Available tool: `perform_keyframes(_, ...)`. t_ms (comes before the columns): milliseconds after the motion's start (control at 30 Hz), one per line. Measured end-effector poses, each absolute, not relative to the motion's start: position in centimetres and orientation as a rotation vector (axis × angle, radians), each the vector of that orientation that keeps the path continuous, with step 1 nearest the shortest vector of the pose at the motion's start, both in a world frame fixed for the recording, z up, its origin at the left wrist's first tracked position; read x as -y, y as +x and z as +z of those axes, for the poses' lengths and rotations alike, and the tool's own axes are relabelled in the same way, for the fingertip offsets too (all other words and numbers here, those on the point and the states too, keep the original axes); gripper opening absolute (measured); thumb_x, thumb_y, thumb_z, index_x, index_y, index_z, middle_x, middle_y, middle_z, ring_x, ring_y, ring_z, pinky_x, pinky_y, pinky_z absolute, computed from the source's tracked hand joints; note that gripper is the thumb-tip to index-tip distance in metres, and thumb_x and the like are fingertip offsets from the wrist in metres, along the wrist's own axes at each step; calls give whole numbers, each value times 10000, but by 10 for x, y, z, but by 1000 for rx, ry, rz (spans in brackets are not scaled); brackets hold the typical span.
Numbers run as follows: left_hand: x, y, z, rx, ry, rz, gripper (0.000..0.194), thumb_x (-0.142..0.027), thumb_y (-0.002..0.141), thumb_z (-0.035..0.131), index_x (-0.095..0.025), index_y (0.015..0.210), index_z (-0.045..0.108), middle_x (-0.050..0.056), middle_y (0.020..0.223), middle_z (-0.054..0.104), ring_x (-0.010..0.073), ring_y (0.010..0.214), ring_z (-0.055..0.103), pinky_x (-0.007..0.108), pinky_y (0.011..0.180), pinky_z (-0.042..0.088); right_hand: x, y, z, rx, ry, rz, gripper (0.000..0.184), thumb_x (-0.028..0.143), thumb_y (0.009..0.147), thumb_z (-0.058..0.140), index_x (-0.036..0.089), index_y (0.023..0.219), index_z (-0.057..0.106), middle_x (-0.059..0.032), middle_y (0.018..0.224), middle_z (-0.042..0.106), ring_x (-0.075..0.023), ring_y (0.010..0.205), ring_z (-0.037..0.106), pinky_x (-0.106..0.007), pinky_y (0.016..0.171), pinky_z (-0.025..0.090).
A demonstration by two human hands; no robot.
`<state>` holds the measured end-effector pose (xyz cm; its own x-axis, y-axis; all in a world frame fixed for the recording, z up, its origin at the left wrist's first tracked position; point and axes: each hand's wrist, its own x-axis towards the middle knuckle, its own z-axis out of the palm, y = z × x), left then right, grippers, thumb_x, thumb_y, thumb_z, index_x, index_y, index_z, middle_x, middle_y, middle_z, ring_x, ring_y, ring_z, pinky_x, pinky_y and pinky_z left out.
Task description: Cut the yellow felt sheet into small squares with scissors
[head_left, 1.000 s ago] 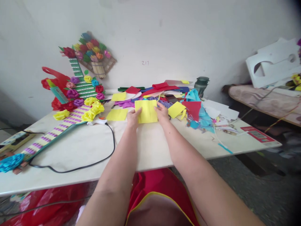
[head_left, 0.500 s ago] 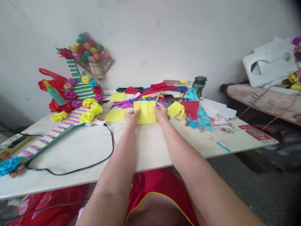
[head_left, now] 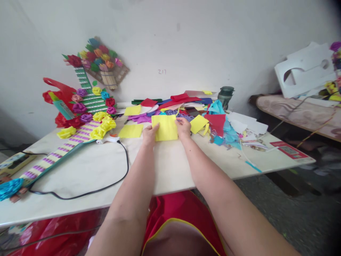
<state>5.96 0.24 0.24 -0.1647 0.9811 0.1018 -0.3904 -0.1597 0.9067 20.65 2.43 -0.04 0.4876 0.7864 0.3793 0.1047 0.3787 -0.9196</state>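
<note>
Between my hands, above the white table [head_left: 173, 174], a square of yellow crepe paper [head_left: 165, 128] is held up, facing me. My left hand [head_left: 149, 134] pinches its left edge, thumb in front. At the opposite edge, near the upper corner, my right hand [head_left: 183, 127] has its fingers closed on the paper. Another yellow sheet [head_left: 131, 131] lies flat to the left of my left hand. Just right of my right hand rests a smaller yellow piece [head_left: 198, 123], beside a red piece [head_left: 216, 123].
A white glue gun [head_left: 108, 139] with a black cord [head_left: 127, 160] lies left. Behind it, a guitar-shaped craft [head_left: 62, 145] carries paper flowers. Coloured paper sheets [head_left: 141, 117] are heaped along the wall. A dark green bottle [head_left: 226, 96] stands behind blue scraps [head_left: 230, 133].
The yellow paper has shifted very slightly right and down between my hands. My right hand's fingers have curled a little more at its upper corner.
</note>
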Motion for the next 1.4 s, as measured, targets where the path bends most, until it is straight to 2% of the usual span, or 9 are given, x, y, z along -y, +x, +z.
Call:
perform_keyframes(300,-4,59,1,-938,926,1563,381,-379,462,791,-129,702,631,33,610,630,184,638,624,284,597,483,-21,210,0,1075,-1151,370,54,237,647,581,192,645,611,-27,647,649,-176,631,585,-319,701,464)
perform_keyframes(600,-6,59,-1,-982,910,1574,387,-391,469,780,-119,696,625,33,598,621,174,618,615,282,594,469,-14,208,3,1192,-1212,239,96,224,702,526,199,622,572,-27,631,622,-179,633,552,-301,683,421)
perform_keyframes(867,-4,62,2,-1038,833,1604,364,-399,471,775,-133,637,590,28,582,605,160,576,594,284,575,454,-18,210,2,1176,-1241,277,115,271,721,512,208,626,505,-28,628,578,-179,632,515,-308,677,403)
perform_keyframes(1067,-9,59,-1,-1131,885,1637,372,-432,477,761,-149,600,553,-11,523,543,118,505,529,250,525,409,-25,211,-2,1122,-1191,389,123,314,690,518,213,638,472,-11,635,569,-162,621,502,-292,669,405)
perform_keyframes(1300,-6,58,3,-1340,959,1648,455,-525,534,694,-186,491,394,-67,404,381,67,403,399,197,405,304,-29,213,-6,1044,-1206,447,151,352,691,511,203,674,488,2,637,553,-153,626,496,-275,660,406)
perform_keyframes(1400,-6,58,3,-1378,965,1624,465,-541,537,683,-193,495,377,-66,394,375,68,372,373,196,372,282,-28,213,-7,1015,-1245,454,145,344,701,510,201,685,489,-2,644,552,-153,622,492,-278,667,404)
